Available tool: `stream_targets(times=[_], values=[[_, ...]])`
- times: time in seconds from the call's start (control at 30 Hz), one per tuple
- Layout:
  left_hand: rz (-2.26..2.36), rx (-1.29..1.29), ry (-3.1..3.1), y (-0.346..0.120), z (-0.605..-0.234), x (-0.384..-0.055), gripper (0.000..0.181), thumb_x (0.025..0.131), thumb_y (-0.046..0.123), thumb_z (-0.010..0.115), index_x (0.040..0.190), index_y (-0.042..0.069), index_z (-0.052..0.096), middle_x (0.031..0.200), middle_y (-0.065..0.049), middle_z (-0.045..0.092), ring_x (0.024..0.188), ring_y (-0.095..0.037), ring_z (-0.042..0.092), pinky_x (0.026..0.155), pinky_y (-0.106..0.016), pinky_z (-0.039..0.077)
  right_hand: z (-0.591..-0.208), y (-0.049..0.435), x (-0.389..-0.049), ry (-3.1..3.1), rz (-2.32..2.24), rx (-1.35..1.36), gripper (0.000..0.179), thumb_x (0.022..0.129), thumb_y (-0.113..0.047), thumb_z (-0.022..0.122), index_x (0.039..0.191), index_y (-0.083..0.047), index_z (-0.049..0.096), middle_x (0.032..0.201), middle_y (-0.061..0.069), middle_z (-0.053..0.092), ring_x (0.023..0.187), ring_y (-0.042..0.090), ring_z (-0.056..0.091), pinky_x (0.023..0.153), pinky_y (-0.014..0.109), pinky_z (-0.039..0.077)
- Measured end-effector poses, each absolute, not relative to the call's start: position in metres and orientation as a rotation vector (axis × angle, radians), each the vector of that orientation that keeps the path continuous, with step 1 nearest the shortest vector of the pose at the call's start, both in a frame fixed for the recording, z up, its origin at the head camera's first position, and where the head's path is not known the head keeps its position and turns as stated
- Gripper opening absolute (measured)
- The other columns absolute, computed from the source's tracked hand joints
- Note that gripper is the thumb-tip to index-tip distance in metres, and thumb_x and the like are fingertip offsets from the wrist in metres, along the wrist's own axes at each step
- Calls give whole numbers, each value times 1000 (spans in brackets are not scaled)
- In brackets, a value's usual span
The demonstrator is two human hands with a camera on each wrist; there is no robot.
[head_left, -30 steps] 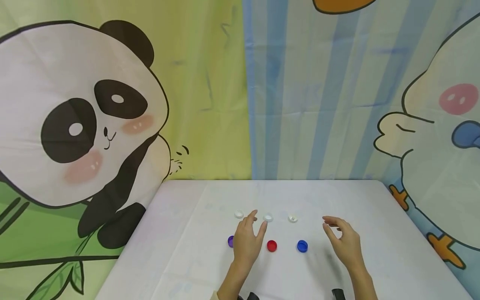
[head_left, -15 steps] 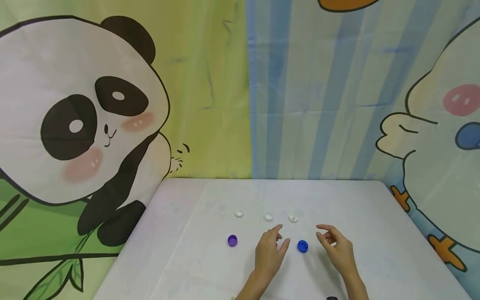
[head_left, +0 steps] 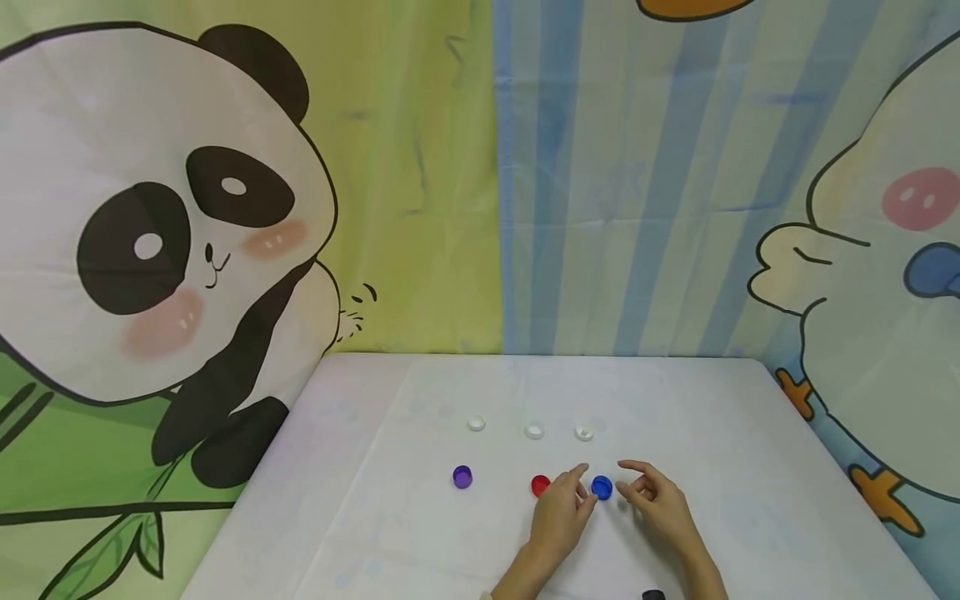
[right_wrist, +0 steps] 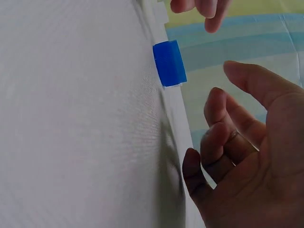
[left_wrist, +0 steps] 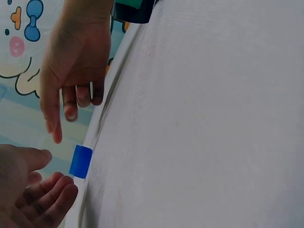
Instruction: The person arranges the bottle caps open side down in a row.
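Observation:
A blue bottle cap (head_left: pixel 602 487) sits on the white table between my two hands. My left hand (head_left: pixel 558 515) is at the cap's left, thumb tip overlapping its near edge in the head view, and partly covers a red bottle cap (head_left: pixel 540 485). My right hand (head_left: pixel 662 510) hovers on the right side, thumb and index finger apart and facing the blue cap. Both hands hold nothing. In the right wrist view, the blue cap (right_wrist: pixel 170 63) stands as a short cylinder with the right fingers below it. The left wrist view shows the cap (left_wrist: pixel 81 161) with a hand on either side.
Farther left lies a purple cap (head_left: pixel 462 477). Behind the coloured caps is a row of three small white round pieces, among them a left one (head_left: pixel 476 423), a middle one (head_left: pixel 534 431) and a right one (head_left: pixel 584 433). A printed curtain (head_left: pixel 420 208) hangs behind the table (head_left: pixel 375 517).
My left hand has moved right, from beside the purple cap past the red one to the blue cap. My right hand has shifted left toward the blue cap. The caps stay put.

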State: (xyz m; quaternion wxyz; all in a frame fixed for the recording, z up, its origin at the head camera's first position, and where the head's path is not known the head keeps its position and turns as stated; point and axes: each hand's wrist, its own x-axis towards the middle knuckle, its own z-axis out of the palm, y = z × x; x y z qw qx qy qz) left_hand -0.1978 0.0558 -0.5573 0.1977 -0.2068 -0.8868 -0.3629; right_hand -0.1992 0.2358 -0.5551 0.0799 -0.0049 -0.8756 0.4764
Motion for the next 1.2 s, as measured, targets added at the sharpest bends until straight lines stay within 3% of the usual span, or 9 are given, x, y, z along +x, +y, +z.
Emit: stream_targets(times=[0.4, 0.8, 1.2], values=[[-932, -600, -2552, 60, -573, -206, 40, 80, 18, 67, 118, 10, 57, 73, 11, 52, 61, 5, 41, 55, -6, 33, -564, 234, -199, -2658, 1472, -15, 37, 76, -32, 70, 108, -17, 61, 71, -1, 55, 59, 9, 48, 50, 21, 40], [-825, -574, -2691, 67, -572, -211, 37, 83, 21, 64, 118, 12, 57, 74, 9, 52, 64, 0, 46, 61, -13, 41, -570, 234, -201, -2596, 1373, 99, 31, 73, -26, 74, 102, -19, 66, 67, -5, 53, 56, 5, 45, 49, 20, 38], [-771, -598, -2701, 69, -574, -213, 29, 83, 22, 63, 111, 15, 61, 75, 8, 54, 64, -1, 47, 59, -13, 39, -578, 230, -201, -2628, 1248, 122, 31, 71, -23, 75, 101, -18, 67, 66, -8, 50, 55, 3, 43, 50, 19, 38]])
